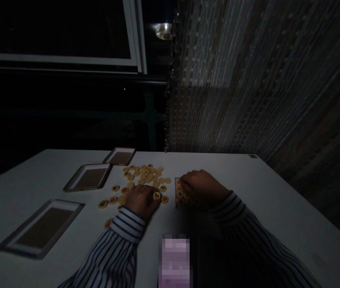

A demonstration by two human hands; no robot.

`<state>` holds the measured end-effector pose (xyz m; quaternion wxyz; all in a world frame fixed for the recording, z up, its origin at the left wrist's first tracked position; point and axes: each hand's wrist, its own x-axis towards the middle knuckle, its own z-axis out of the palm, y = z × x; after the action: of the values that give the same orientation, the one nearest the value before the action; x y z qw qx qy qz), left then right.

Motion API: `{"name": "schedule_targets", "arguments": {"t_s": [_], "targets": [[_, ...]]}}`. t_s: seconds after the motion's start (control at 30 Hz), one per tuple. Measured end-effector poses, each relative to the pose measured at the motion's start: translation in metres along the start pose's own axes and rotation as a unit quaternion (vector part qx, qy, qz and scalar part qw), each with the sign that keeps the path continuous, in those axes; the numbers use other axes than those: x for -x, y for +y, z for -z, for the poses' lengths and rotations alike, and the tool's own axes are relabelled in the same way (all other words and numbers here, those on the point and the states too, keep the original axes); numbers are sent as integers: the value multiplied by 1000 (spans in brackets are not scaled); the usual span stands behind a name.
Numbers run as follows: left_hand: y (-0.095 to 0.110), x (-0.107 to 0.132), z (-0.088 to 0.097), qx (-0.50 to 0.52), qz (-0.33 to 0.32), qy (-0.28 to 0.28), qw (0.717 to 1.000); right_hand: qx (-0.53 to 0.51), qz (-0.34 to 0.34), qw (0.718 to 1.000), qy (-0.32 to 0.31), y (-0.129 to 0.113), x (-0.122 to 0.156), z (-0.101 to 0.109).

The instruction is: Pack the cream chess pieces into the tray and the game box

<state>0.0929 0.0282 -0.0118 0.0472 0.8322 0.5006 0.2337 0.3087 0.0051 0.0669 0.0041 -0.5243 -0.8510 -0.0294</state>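
Note:
My left hand [141, 200] is closed, with a round xiangqi piece [157, 195] bearing a dark character pinched at its fingertips. Scattered around that hand are several more wooden pieces [148, 176], some plain side up, others showing red or dark characters. On the right, my right hand [201, 186] bends over a small clear-edged box [175, 196]. Pieces in rows [180, 195] fill the visible part of the box, and the hand covers the rest. The right fingers curl down at the box's far left corner; whatever lies between them is hidden.
Three shallow, framed trays or lids stand along the left: a near one [46, 226], a middle one [90, 178] and a far one [122, 156]. They rest on a white table [248, 224]. Beyond its back edge hangs a string curtain [218, 100]. The room is dim.

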Motion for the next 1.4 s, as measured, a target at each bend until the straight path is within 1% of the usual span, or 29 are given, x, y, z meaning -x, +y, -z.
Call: {"name": "schedule_targets", "arguments": {"t_s": [0.1,0.17,0.27,0.4,0.5,0.63,0.73,0.87,1.0,1.13,1.23,1.4], "targets": [[4,1,-2,83,22,23,996,4,-1,1000,-3,0,0,1],[7,1,-3,160,46,38,985,2,-3,1000,-5,0,1,1],[14,1,-6,268,86,61,958,-4,-7,1000,-4,-1,1,2],[23,0,-8,394,123,83,907,-4,-10,1000,5,-2,3,5],[29,-1,-7,460,142,64,874,-7,-11,1000,9,-3,6,8],[33,-2,-8,524,159,39,836,-13,-21,1000,-2,0,12,12],[36,-2,-11,556,169,29,813,-14,-25,1000,0,5,17,11],[41,-1,-14,566,182,39,803,-11,-20,1000,-2,9,20,7],[47,-3,-14,581,184,19,793,-18,-18,1000,-5,10,21,6],[55,-11,-12,584,193,15,788,-33,-11,999,10,10,22,9],[62,-20,-13,599,198,20,776,-40,-14,999,20,10,23,9],[66,-29,-22,618,218,35,754,-44,-18,998,31,11,25,9]]}}
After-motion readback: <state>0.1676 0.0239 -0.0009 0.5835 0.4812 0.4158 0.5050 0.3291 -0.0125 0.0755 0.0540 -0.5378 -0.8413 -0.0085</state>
